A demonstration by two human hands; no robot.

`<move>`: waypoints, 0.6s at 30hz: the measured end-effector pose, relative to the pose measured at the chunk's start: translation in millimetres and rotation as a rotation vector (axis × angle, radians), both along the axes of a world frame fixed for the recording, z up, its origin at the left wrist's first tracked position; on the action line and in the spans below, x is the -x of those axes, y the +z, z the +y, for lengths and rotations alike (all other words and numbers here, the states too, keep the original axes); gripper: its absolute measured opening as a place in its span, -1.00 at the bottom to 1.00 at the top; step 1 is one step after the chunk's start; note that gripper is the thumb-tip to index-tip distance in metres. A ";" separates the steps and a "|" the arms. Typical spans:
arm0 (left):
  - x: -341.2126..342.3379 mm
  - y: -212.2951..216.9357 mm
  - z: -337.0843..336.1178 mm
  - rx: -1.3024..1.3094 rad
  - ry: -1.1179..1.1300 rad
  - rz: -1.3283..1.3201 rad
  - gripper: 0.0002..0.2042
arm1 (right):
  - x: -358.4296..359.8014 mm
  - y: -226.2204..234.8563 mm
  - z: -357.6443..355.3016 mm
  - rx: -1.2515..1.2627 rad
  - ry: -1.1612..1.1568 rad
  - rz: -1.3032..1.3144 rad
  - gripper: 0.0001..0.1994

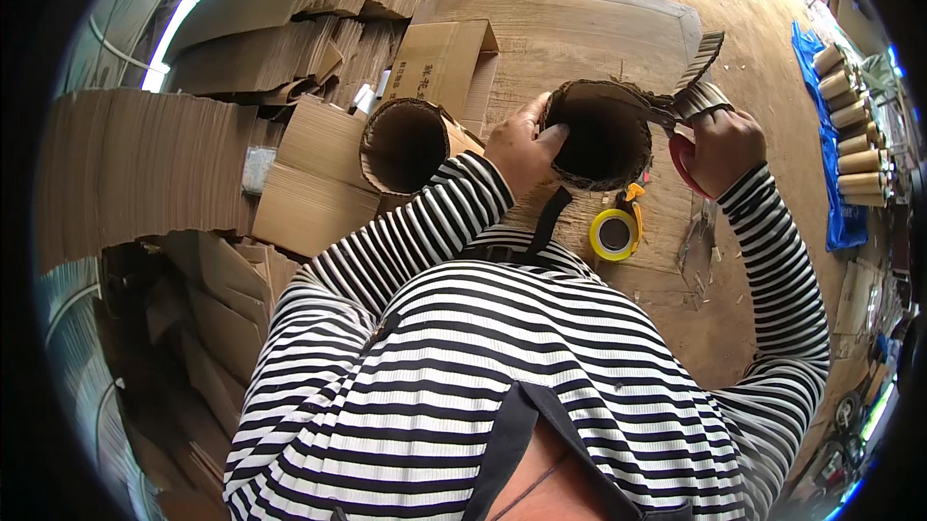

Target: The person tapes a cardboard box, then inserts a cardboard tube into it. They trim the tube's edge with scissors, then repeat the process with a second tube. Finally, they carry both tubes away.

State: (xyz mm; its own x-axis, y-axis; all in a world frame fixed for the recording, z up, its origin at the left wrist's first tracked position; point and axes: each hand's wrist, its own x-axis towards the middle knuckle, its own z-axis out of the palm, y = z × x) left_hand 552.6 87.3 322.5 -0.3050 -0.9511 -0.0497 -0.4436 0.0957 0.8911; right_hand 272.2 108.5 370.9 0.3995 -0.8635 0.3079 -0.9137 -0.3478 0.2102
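Note:
My left hand [519, 146] grips the rim of a rolled corrugated cardboard tube [599, 140] whose open end faces me. In my right hand [722, 147] are red-handled scissors [682, 140], their blades at the tube's right rim. A cut strip of corrugated cardboard [703, 72] curls up from that rim beside the scissors. Both arms wear black-and-white striped sleeves.
A second cardboard tube [404, 142] lies to the left on flat cardboard sheets [319, 183]. A yellow tape roll [614, 234] sits on the wooden table [579, 28]. Stacks of cardboard [135, 164] fill the left. Several finished rolls [852, 125] lie on a blue sheet at right.

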 end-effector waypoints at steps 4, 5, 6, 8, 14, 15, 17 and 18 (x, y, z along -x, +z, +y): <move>-6.8 -5.3 -0.3 0.248 0.004 -0.127 -0.57 | -21.5 18.0 7.5 -0.031 -0.017 -0.045 -0.68; -7.1 -7.5 1.3 0.297 0.008 -0.118 -0.57 | -25.3 14.3 6.8 -0.077 -0.054 -0.052 -0.65; -7.3 -8.3 2.1 0.346 0.012 -0.108 -0.57 | -24.3 6.5 -0.6 -0.034 0.025 -0.085 -0.65; -9.3 0.5 -0.5 0.338 -0.001 -0.120 -0.64 | -26.7 6.9 -4.1 -0.015 0.036 -0.079 -0.65; -15.9 10.9 -13.7 0.460 -0.012 -0.128 -0.80 | -14.1 3.3 -2.9 -0.091 0.064 -0.025 -0.79; -16.1 14.2 -12.8 0.449 -0.036 -0.133 -0.80 | -12.2 4.7 1.2 -0.071 0.094 -0.038 -0.79; -16.4 26.6 -6.1 0.413 -0.080 -0.152 -0.80 | -13.4 12.6 9.0 -0.108 0.074 -0.101 -0.80; -16.0 30.3 -6.2 0.405 -0.094 -0.175 -0.80 | -14.6 17.3 12.5 -0.127 0.063 -0.132 -0.80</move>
State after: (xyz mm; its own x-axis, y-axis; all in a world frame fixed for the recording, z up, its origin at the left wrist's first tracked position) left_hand 568.6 81.1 352.8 -0.4113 -0.8729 0.2624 -0.5571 0.4686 0.6857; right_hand 286.8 121.0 388.2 0.4177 -0.8731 0.2514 -0.9059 -0.4215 0.0411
